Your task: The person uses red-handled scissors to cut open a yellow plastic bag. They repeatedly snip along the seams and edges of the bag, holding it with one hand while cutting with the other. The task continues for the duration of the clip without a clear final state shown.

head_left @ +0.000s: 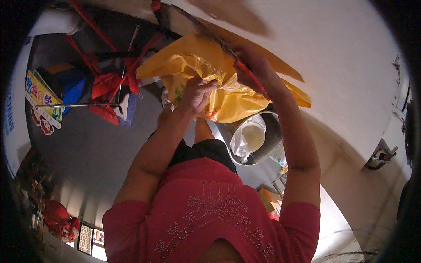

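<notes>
A large yellow plastic sack with green and red print spreads in front of me, crumpled near its middle. My left hand is closed on the sack's gathered plastic, thumb and fingers pinched together. Above and to the right, my right hand wraps round the red handle of a long, narrow, dark blade-like tool. Its dark part slants up and left across the sack's far edge. Just below the sack stands a round metal bucket, with a white plastic bag and a pale round container inside.
Red-handled dustpans and a broom are at the far left, beside a colourful sign board. A pale wall rises close on the right. A cardboard box lies near my right elbow.
</notes>
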Tool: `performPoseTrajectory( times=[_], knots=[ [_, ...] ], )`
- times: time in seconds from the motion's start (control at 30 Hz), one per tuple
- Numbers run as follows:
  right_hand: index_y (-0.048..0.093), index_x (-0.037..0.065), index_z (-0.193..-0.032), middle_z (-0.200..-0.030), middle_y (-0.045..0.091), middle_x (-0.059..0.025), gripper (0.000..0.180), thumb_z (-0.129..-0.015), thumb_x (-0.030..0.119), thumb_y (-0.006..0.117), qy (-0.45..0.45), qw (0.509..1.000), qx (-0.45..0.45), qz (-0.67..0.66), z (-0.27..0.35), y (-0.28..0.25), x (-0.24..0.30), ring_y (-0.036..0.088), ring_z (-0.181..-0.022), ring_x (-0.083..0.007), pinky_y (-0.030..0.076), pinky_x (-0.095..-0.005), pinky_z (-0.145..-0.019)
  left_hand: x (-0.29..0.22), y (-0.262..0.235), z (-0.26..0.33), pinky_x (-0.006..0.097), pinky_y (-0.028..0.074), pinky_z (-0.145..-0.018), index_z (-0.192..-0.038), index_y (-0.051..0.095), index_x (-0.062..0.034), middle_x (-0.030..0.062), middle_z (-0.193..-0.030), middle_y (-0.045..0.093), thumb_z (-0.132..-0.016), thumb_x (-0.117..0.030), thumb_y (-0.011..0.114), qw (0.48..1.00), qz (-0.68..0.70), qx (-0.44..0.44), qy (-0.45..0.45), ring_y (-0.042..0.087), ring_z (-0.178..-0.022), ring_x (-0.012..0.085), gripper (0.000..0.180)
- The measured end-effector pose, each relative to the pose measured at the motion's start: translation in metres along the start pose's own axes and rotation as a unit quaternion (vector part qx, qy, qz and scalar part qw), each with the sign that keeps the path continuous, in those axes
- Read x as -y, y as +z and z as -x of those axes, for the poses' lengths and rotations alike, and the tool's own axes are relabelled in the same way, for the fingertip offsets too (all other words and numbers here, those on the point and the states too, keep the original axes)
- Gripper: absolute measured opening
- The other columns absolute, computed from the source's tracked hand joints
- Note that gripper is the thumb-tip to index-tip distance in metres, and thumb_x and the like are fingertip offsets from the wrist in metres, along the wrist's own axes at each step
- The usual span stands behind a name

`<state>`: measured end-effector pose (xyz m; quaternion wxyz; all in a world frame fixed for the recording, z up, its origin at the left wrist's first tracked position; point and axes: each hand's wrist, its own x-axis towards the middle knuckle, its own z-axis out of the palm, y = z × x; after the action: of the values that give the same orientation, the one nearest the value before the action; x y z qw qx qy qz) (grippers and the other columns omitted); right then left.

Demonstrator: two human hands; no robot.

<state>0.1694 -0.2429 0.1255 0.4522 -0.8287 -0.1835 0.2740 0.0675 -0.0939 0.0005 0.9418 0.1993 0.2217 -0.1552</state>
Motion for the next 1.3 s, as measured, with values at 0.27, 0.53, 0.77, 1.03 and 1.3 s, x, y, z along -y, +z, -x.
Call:
performPoseTrajectory(
  times=[0.27, 0.53, 0.77, 1.03, 1.3],
  knots=[
    [0.048, 0.01, -0.12, -0.091, 0.062, -0.0157, 0.051, -0.073, 0.007, 0.067, 0.04, 0.997, -0.061, -0.001, 0.009, 0.022, -0.028, 0.061, -0.081, -0.0233, 0.048, -0.0324, -0.071, -0.004, 0.009, 0.001, 0.033, 0.04, -0.096, -0.114, 0.055, -0.0006, 0.0062, -0.111, 0.059, -0.078, 0.009, 0.059, 1.0, -0.005, 0.022, -0.003, 0.055, -0.105, 0.0183, 0.037],
    [0.047, 0.005, -0.121, -0.103, 0.06, -0.0127, 0.049, -0.076, 0.004, 0.066, 0.059, 0.998, 0.002, 0.027, -0.02, 0.037, -0.036, 0.057, -0.091, -0.0195, 0.046, -0.0304, -0.08, -0.001, 0.0, -0.001, 0.032, 0.044, -0.094, -0.11, 0.056, -0.0045, 0.004, -0.108, 0.06, -0.079, 0.008, 0.06, 1.0, -0.016, 0.02, -0.002, 0.057, -0.101, 0.0162, 0.034],
    [0.046, 0.004, -0.121, -0.079, 0.054, -0.0058, 0.047, -0.077, 0.001, 0.061, 0.014, 0.998, -0.033, -0.047, -0.018, 0.022, -0.028, 0.052, -0.072, -0.0133, 0.046, -0.0259, -0.067, -0.004, 0.001, -0.001, 0.033, 0.041, -0.097, -0.113, 0.055, -0.0051, 0.0042, -0.11, 0.06, -0.078, 0.01, 0.059, 1.0, -0.004, 0.015, 0.002, 0.055, -0.105, 0.017, 0.039],
    [0.049, 0.008, -0.119, -0.087, 0.062, -0.0167, 0.045, -0.076, 0.008, 0.064, -0.012, 0.993, 0.017, 0.117, -0.028, 0.033, -0.034, 0.061, -0.077, -0.0234, 0.048, -0.0337, -0.07, -0.004, 0.003, -0.001, 0.034, 0.04, -0.098, -0.118, 0.052, -0.0053, 0.0044, -0.113, 0.059, -0.077, 0.009, 0.06, 0.999, -0.003, 0.037, -0.008, 0.054, -0.109, 0.0186, 0.044],
    [0.048, 0.004, -0.119, -0.099, 0.059, -0.0053, 0.042, -0.079, 0.004, 0.061, 0.088, 0.989, 0.119, -0.021, -0.041, 0.03, -0.044, 0.053, -0.085, -0.0131, 0.044, -0.0249, -0.077, -0.007, 0.011, 0.0, 0.033, 0.041, -0.095, -0.114, 0.054, -0.0014, 0.0075, -0.112, 0.059, -0.077, 0.005, 0.062, 0.999, -0.009, 0.039, 0.006, 0.055, -0.106, 0.0194, 0.039]
  ],
)
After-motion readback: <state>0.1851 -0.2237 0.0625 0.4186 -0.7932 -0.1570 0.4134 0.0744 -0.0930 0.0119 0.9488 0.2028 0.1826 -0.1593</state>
